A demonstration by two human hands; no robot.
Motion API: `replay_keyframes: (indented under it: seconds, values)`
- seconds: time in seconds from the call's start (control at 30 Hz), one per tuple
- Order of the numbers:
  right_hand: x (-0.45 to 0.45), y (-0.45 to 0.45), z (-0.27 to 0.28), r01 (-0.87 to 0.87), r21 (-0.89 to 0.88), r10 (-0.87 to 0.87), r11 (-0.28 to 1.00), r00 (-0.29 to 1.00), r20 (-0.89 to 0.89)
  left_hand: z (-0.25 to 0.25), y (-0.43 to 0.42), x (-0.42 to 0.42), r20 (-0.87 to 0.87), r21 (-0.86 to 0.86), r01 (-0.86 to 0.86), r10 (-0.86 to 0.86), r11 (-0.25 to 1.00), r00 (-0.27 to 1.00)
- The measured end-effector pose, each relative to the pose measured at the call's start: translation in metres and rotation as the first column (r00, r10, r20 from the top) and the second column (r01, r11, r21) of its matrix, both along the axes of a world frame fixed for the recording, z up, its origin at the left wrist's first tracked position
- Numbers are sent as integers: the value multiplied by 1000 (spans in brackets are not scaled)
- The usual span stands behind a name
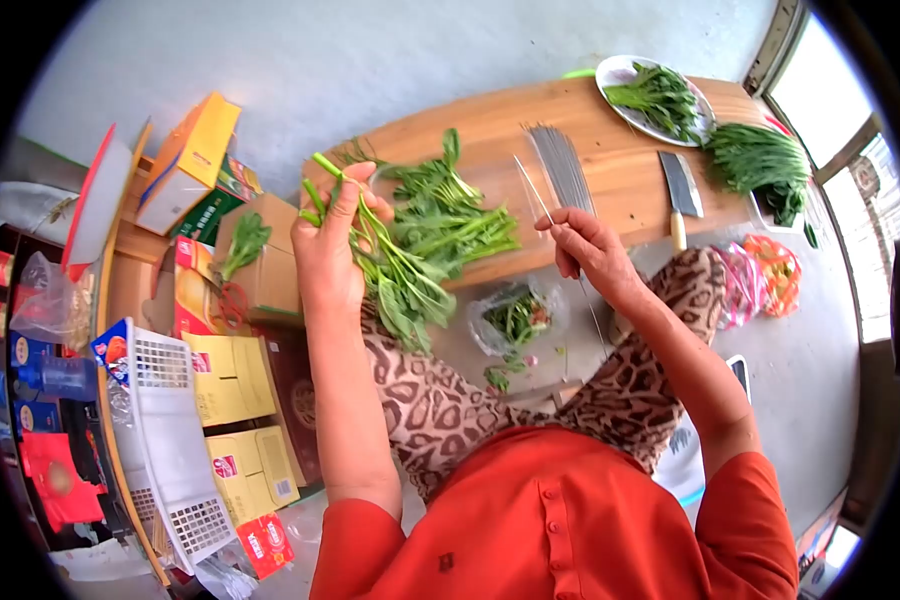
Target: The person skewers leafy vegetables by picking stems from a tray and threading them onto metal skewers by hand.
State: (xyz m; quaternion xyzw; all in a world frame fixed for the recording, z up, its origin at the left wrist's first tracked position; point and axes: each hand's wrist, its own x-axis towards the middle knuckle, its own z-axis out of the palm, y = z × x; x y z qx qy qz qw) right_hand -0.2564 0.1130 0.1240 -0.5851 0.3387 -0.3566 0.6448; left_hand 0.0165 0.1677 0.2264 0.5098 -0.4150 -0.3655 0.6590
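Observation:
My left hand (332,245) is closed around a few stalks of leafy greens (405,285), their cut ends pointing up and leaves hanging down beside the table edge. Between the fingers of my right hand (595,255) is a long thin metal skewer (532,188), its tip slanting up and left over the table. The skewer and the stalks are apart. More leafy greens (460,230) lie in a pile on the wooden table (490,120) between my hands. Just beyond my right hand lies a bundle of metal skewers (562,165).
At the table's right are a plate (607,78) of greens, a cleaver (681,187) and a heap of long thin greens (755,165). A plastic bag (478,325) with leaf scraps sits on the floor between my legs. Cardboard boxes (232,380) and a white basket (165,430) stand left.

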Motion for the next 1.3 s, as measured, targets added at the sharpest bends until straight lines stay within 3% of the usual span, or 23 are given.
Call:
replay_keyframes:
  seconds: [0.17,0.23,0.37,0.5,0.57,0.63,0.73,0.87,1.03,1.3]
  values:
    - [0,66,65,-83,-75,76,994,993,-95,-29,38,-31,-120,90,127,-116,988,986]
    - [0,85,86,-141,-94,127,986,983,-135,-36,47,-37,-210,28,182,-172,983,962]
    - [6,108,108,-176,-85,152,981,960,-234,-38,64,-39,-201,-73,226,-237,971,951]
    - [11,114,101,-176,-87,146,981,949,-279,-43,75,-38,-270,-97,248,-266,964,926]
    - [11,115,85,-160,-110,128,981,959,-252,-43,77,-44,-179,-4,127,-126,992,976]
    - [10,114,76,-129,-194,84,972,971,-224,-48,77,-41,-130,33,176,-170,984,977]
    - [6,116,77,-108,-120,78,987,971,-226,-50,73,-46,-115,49,267,-260,962,959]
    - [1,116,74,-99,-87,72,991,958,-277,-58,68,-52,-223,67,309,-287,949,932]
    - [-1,116,71,-102,-188,37,977,947,-320,-62,64,-59,-236,99,297,-267,950,934]
    - [0,115,76,-91,-160,27,983,932,-361,-61,66,-57,-271,154,263,-215,953,938]
